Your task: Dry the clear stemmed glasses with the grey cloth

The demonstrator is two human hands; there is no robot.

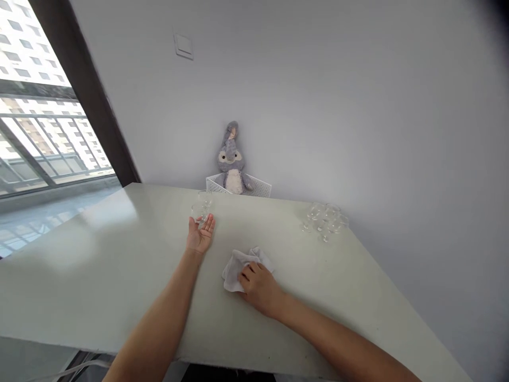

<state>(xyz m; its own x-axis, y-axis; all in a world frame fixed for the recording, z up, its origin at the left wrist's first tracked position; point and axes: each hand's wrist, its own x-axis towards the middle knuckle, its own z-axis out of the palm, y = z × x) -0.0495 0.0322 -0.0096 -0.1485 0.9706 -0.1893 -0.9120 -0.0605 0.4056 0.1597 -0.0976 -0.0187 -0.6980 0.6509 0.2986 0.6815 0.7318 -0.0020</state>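
1. Right hand (pixel 261 287): I have its fingers curled on the cloth (pixel 234 273), flat against the bench (pixel 119 265). Caution: pushing may bunch the cloth.
2. Left hand (pixel 199 239): palm up, fingers loosely open, at two glasses (pixel 198 210); contact unclear. Caution: a fingertip nudge could knock them together.
3. Glass cluster (pixel 325 217): beyond the right hand, rightward; crowding could spread a knock.

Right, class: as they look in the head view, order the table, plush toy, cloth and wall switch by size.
1. Table
2. Plush toy and cloth: too alike to rank; the cloth is nearer and partly covered
3. Wall switch
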